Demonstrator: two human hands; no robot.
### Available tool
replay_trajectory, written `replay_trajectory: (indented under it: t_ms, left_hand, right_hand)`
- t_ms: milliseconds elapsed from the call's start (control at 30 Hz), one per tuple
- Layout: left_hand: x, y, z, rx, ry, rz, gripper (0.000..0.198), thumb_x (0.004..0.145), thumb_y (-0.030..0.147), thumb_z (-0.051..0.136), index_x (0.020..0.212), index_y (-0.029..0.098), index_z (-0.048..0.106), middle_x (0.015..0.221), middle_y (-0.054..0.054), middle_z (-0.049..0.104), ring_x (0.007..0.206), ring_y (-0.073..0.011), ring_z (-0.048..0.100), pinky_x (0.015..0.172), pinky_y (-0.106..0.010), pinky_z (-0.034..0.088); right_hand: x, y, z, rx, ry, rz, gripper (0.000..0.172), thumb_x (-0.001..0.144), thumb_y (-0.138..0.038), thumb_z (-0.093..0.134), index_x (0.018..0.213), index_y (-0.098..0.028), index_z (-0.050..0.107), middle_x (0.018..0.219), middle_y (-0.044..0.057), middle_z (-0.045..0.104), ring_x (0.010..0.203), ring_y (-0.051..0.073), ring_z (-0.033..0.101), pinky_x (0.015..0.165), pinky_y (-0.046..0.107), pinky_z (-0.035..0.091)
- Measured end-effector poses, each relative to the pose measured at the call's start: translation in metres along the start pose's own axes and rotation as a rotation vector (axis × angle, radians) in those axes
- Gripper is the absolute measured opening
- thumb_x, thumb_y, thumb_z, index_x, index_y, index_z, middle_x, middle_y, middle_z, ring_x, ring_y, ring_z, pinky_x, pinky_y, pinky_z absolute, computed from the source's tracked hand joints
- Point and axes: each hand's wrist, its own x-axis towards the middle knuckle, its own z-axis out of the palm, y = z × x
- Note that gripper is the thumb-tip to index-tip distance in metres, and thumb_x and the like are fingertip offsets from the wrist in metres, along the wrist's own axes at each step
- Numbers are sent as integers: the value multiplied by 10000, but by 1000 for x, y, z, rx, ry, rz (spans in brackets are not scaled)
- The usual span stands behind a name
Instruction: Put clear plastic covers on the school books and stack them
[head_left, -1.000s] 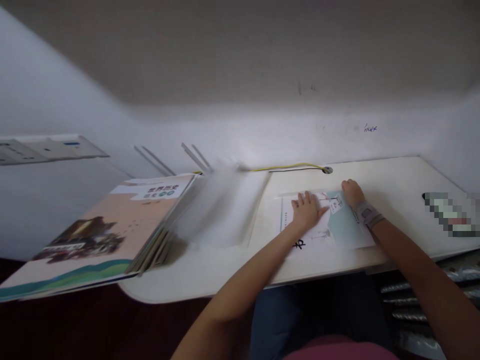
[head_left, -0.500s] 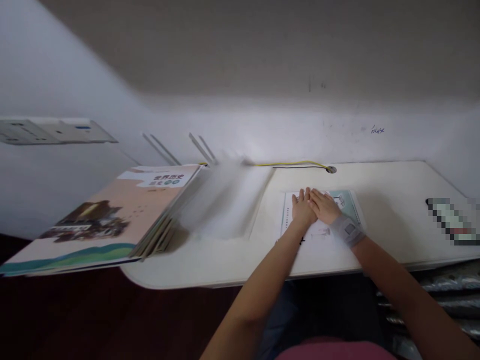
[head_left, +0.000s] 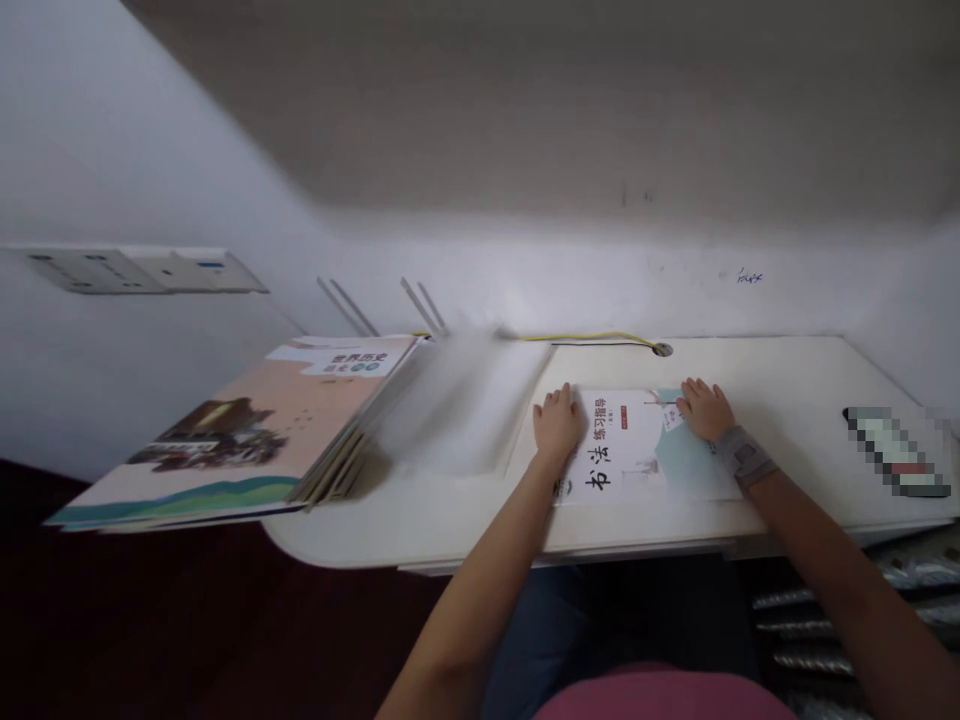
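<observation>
Spread apart, our left hand (head_left: 557, 425) and right hand (head_left: 706, 408) rested at opposite ends of the booklet (head_left: 634, 445), grips unclenched, probably steadying it.

At the left end of the white desk (head_left: 450, 530) lies a stack of books (head_left: 240, 425), jutting past the edge; the top cover is peach, with a dark picture and a green-and-blue band. Just beside it sits a whitish object (head_left: 457, 410), too blurred to identify. A yellow cable (head_left: 592, 336) runs along the back to a round hole (head_left: 663, 350). White socket panels (head_left: 150, 271) are mounted on the left wall, and blue handwriting (head_left: 750, 277) marks the back wall. A pixelated object (head_left: 898, 452) lies near the right end.
</observation>
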Motion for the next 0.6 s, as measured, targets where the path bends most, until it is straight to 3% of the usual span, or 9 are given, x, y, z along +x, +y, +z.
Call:
replay_trajectory:
  t_ms: [100, 200, 333, 400, 533, 600]
  left_hand:
    - [12, 0, -11, -133, 6, -46, 502, 821, 231, 428, 1309, 112, 442, 1189, -162, 583, 1129, -257, 525, 966, -387, 375]
    - [32, -4, -24, -269, -68, -78, 551, 768, 289, 541, 1290, 131, 462, 980, -92, 642, 859, -202, 617, 766, -314, 471]
    - [58, -11, -36, -406, -284, -60, 396, 615, 316, 699, 961, 127, 660, 668, -6, 609, 577, -133, 556, 582, -262, 447]
    - [64, -13, -40, -452, -352, -56, 298, 584, 333, 711, 790, 122, 669, 596, 3, 585, 536, -119, 521, 547, -250, 423]
    - [63, -16, -45, -489, -364, -61, 298, 622, 423, 669, 724, 143, 646, 592, 2, 588, 550, -112, 507, 560, -241, 410]
    - [61, -17, -46, -463, -350, -77, 328, 643, 470, 647, 723, 152, 641, 599, -1, 595, 564, -119, 516, 570, -243, 411]
  right_hand:
    - [3, -5, -4, 24, 22, -45, 416, 908, -281, 376, 1261, -96, 496, 1365, 185, 458, 1285, 292, 346, 1042, 503, 177]
    - [11, -9, -7, 86, 7, -137, 381, 896, -258, 410, 1233, -123, 524, 1264, 152, 551, 1206, 250, 431, 1053, 452, 181]
    - [24, -6, -10, 191, -23, -212, 325, 875, -252, 447, 1143, -134, 589, 1086, 130, 628, 1055, 228, 525, 1006, 411, 274]
    - [28, 1, -15, 252, -46, -246, 315, 860, -260, 467, 1113, -137, 609, 1053, 128, 632, 1011, 223, 546, 951, 377, 342]
    - [33, 24, -34, 387, -120, -300, 315, 850, -285, 454, 1087, -176, 631, 1021, 84, 661, 925, 188, 593, 828, 305, 432]
    - [34, 38, -43, 435, -159, -257, 319, 858, -330, 427, 1022, -181, 656, 946, 55, 684, 847, 176, 611, 755, 284, 455]
